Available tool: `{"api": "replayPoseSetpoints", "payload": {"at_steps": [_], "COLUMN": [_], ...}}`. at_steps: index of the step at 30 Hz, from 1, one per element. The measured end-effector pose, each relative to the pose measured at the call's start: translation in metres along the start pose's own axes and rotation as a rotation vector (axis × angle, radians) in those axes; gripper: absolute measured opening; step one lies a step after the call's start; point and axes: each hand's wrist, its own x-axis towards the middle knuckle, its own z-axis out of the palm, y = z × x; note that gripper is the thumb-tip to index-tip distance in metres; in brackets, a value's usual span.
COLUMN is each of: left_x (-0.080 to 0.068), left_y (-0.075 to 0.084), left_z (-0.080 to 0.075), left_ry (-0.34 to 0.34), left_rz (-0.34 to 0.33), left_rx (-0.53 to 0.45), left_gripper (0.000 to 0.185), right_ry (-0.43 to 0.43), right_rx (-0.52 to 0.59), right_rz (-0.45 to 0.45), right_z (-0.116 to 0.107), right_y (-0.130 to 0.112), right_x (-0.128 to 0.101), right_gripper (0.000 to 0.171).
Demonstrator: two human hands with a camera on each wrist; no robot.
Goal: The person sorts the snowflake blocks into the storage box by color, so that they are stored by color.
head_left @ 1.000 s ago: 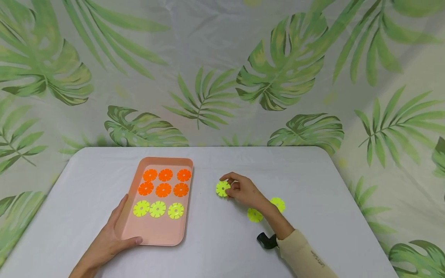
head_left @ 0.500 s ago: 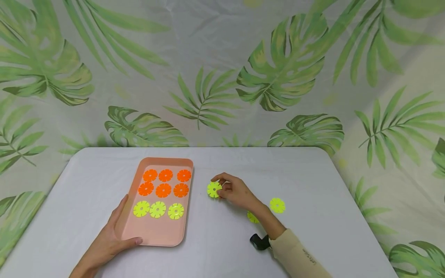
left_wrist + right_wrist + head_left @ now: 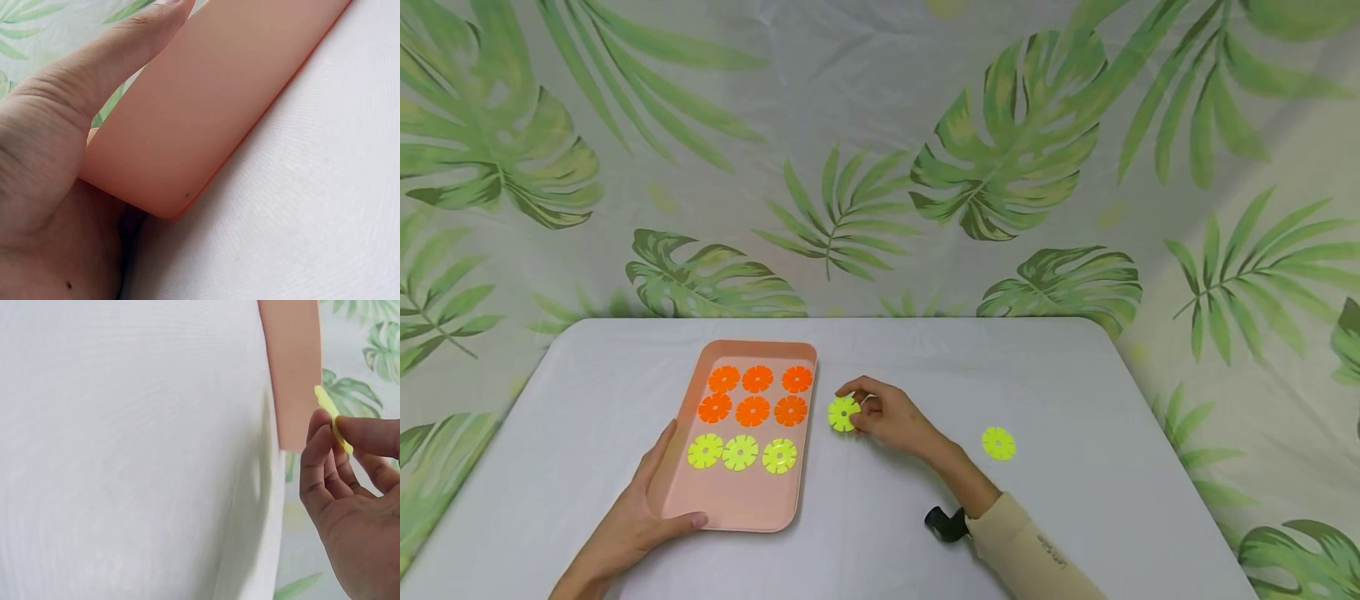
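Observation:
My right hand (image 3: 895,419) pinches a yellow-green notched interlocking disc (image 3: 842,414) between thumb and fingers, just right of the pink tray (image 3: 730,508). In the right wrist view the disc (image 3: 334,419) is seen edge-on above the cloth. My left hand (image 3: 632,508) rests around the tray's near left corner, fingers straight along its left side and thumb over the near rim. The left wrist view has the thumb lying along the tray wall (image 3: 187,106). Inside the tray lie two rows of orange discs (image 3: 752,410) and one row of yellow-green discs (image 3: 741,452).
Another yellow-green disc (image 3: 998,443) lies on the white-covered table (image 3: 1090,517), right of my right forearm. A black wrist-worn device (image 3: 946,525) sticks out at the right cuff. Behind the table hangs a leaf-patterned cloth (image 3: 865,167).
My right hand has moved left toward the tray with the yellow-green disc. One loose disc has become hidden behind the right forearm. The left hand and tray stay put.

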Motion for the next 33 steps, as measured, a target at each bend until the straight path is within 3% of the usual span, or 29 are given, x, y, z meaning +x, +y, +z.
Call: {"api": "replayPoseSetpoints", "payload": {"at_steps": [13, 27, 33], "left_x": [-0.002, 0.001, 0.002], "left_y": [-0.003, -0.004, -0.003], "left_z": [0.0, 0.0, 0.0], "left_ry": [-0.008, 0.009, 0.009], "left_rz": [-0.021, 0.033, 0.03], "left_rx": [0.025, 0.031, 0.031], "left_gripper": [0.131, 0.132, 0.133], "right_ry": [-0.055, -0.095, -0.102], "right_rx": [-0.028, -0.026, -0.084], "right_rz": [-0.037, -0.06, -0.096], "right_z": [0.02, 0.033, 0.04], "right_y": [-0.011, -0.022, -0.027], "right_x": [0.002, 0.007, 0.008], "right_gripper": [0.035, 0.034, 0.033]}}
